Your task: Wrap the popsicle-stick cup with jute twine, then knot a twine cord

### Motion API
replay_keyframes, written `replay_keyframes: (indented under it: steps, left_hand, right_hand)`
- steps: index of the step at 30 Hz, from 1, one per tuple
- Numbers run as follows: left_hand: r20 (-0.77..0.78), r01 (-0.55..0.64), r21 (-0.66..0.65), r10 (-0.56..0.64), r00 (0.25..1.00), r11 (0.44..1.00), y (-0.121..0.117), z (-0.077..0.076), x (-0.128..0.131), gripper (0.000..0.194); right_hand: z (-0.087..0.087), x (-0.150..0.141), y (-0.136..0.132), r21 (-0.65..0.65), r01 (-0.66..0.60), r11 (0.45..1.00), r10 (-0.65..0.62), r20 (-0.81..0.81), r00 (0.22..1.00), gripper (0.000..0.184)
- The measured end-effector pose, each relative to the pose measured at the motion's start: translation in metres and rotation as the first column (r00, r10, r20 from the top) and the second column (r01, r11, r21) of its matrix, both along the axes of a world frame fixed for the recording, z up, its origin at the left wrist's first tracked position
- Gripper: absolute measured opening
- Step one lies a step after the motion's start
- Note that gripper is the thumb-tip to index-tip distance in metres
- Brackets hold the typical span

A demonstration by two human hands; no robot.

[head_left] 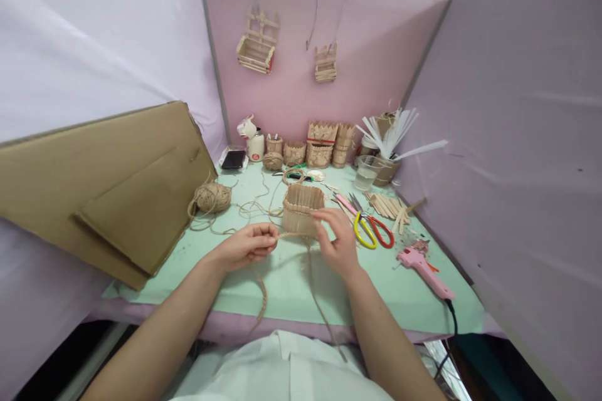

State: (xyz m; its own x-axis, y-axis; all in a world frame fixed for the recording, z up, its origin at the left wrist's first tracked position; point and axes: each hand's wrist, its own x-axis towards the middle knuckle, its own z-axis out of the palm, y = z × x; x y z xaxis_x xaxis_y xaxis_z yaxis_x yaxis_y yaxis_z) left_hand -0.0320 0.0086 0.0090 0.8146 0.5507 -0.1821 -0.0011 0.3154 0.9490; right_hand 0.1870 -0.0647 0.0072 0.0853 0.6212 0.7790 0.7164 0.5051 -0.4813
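A small box made of wooden craft sticks (297,220) stands upright on the table in front of me, its top uncovered. My left hand (251,242) pinches a braided twine cord (263,301) just left of the box. A stretch of that cord runs from my fingertips along the box's lower front, and its tail hangs toward the table edge. My right hand (337,243) grips the box at its right side, fingers at the rim and thumb low. A thinner strand of twine (316,294) drops from the box's front toward my lap.
Right of the box lie scissors (364,232), loose craft sticks (390,208) and a pink glue gun (426,269) with a cable. A twine ball (212,197) and leaning cardboard (113,194) are left. A water cup (365,174) and finished stick holders (320,153) stand behind.
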Motion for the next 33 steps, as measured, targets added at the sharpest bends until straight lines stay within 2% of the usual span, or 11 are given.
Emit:
replay_keyframes:
  steps: [2, 4, 6, 9, 15, 21, 25, 28, 33]
  left_hand:
    - [-0.04, -0.005, 0.092, 0.009, 0.999, 0.996, -0.003, 0.002, 0.003, 0.025]
    - [-0.088, -0.015, 0.208, 0.034, 0.996, 0.978, -0.006, 0.005, 0.007, 0.026]
    - [-0.14, -0.024, 0.337, 0.075, 0.987, 0.941, -0.008, 0.011, 0.01, 0.026]
    - [-0.211, -0.007, 0.482, 0.124, 0.97, 0.876, -0.01, 0.018, 0.012, 0.028]
    - [-0.394, 0.182, 0.564, 0.07, 0.916, 0.806, -0.006, 0.029, 0.001, 0.039]
    - [-0.497, 0.278, 0.66, 0.129, 0.858, 0.698, -0.007, 0.048, -0.005, 0.027]
    - [-0.494, 0.283, 0.711, 0.17, 0.853, 0.644, -0.003, 0.057, -0.005, 0.024]
    - [-0.456, 0.241, 0.737, 0.202, 0.867, 0.631, 0.003, 0.058, -0.006, 0.023]
    - [-0.356, 0.143, 0.777, 0.24, 0.903, 0.613, 0.004, 0.055, -0.006, 0.021]
  right_hand:
    - [0.0, -0.016, -0.005, -0.09, -0.128, 0.988, 0.136, 0.093, 0.986, 0.023]
    - [-0.003, -0.027, -0.005, -0.188, -0.198, 0.962, 0.224, 0.126, 0.966, 0.024]
    - [-0.007, -0.031, -0.003, -0.254, -0.213, 0.943, 0.251, 0.129, 0.959, 0.019]
    - [-0.012, -0.027, -0.001, -0.276, -0.184, 0.944, 0.228, 0.137, 0.964, 0.02]
    - [-0.01, -0.019, -0.007, -0.263, -0.149, 0.953, 0.207, 0.208, 0.956, 0.019]
    - [0.004, -0.012, -0.012, -0.239, -0.084, 0.967, 0.165, 0.344, 0.925, 0.022]
    - [0.02, 0.001, -0.016, -0.199, -0.019, 0.98, 0.098, 0.395, 0.914, 0.023]
    - [0.03, 0.011, -0.019, -0.169, 0.014, 0.986, 0.055, 0.398, 0.916, 0.022]
    - [0.033, 0.022, -0.025, -0.16, 0.032, 0.987, 0.031, 0.375, 0.927, 0.021]
